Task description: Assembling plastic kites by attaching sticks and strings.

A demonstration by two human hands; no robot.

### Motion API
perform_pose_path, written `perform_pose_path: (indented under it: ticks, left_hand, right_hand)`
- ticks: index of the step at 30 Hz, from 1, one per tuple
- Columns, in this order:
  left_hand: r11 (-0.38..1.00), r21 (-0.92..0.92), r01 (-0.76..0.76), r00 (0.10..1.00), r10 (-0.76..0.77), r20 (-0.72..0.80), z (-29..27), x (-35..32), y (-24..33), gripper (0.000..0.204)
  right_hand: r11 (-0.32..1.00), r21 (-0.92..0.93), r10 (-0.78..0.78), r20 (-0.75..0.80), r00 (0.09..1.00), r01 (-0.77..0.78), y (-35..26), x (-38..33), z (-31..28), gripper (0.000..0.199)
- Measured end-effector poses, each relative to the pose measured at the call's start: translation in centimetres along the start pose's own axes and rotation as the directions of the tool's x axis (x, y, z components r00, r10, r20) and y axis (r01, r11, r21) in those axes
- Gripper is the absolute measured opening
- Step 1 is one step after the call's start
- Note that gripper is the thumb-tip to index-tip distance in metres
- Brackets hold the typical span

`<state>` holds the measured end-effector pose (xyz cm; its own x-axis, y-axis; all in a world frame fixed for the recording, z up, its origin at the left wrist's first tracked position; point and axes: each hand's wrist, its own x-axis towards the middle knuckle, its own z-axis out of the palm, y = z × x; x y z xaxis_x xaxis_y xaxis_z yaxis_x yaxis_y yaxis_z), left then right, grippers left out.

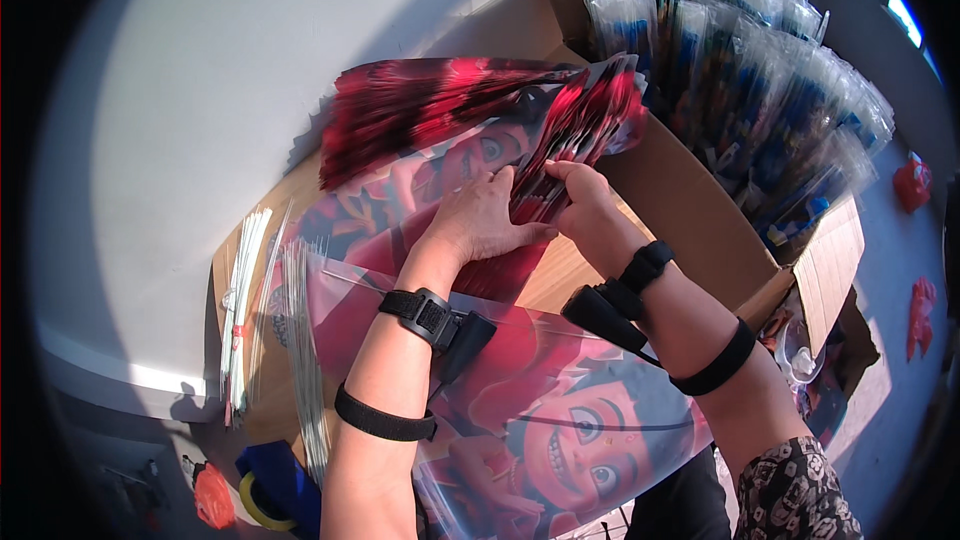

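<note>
A thin plastic sheet [430,130], printed in red with a cartoon figure, is gathered into narrow pleats at the far middle of the table. My left hand [480,217] lies over the near side of the pleated bunch, fingers bent on it and thumb pointing right. On the bunch's right side, my right hand [588,205] pinches the pleats close to the left thumb. The loose far part of the pleats fans out to the left. Another printed plastic sheet [570,420] spreads flat beneath my forearms and hangs toward my lap.
Left on the wooden table [262,237] lie a bundle of white sticks [238,315] and several thin rods [303,340]. A cardboard box [690,180] stands right, beside many clear-wrapped packs [740,70]. An orange bag [213,495] is low left; a wall rises behind.
</note>
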<state>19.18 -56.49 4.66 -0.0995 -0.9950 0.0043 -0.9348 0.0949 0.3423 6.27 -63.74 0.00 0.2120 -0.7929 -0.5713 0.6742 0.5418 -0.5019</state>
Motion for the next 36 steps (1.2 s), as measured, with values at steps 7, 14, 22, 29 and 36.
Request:
perform_pose_path:
  ticks: [7, 14, 22, 29, 36]
  left_hand:
    - [0.971, 0.223, 0.084, 0.982, -0.118, 0.144, -1.9, -0.7, 1.8, 0.104]
    - [0.94, 0.321, -0.113, 0.978, 0.162, -0.131, 1.5, -1.3, 0.6, 0.074]
    - [0.947, 0.314, -0.072, 0.989, 0.11, -0.103, 2.8, -4.4, 1.1, 0.066]
    - [0.96, 0.259, -0.106, 0.993, 0.116, -0.025, 4.7, -5.9, 4.6, 0.075]
    - [0.982, 0.179, -0.064, 0.994, 0.079, -0.079, 3.8, -7.8, 2.7, 0.075]
  right_hand:
    - [0.958, 0.277, 0.064, 0.04, 0.997, -0.073, 0.8, -1.0, 0.8, 0.012]
    - [0.999, -0.01, -0.036, 0.075, 0.997, 0.037, 2.0, -2.0, 1.6, 0.032]
    - [-0.028, -0.895, 0.359, 0.406, 0.841, 0.445, -5.8, -5.7, -0.9, 0.04]
    - [-0.809, -0.15, 0.001, 0.967, 0.256, 0.569, -1.8, 2.6, 6.4, 0.083]
    - [-0.875, -0.292, 0.007, 0.79, 0.613, 0.386, -2.6, 11.0, 12.1, 0.115]
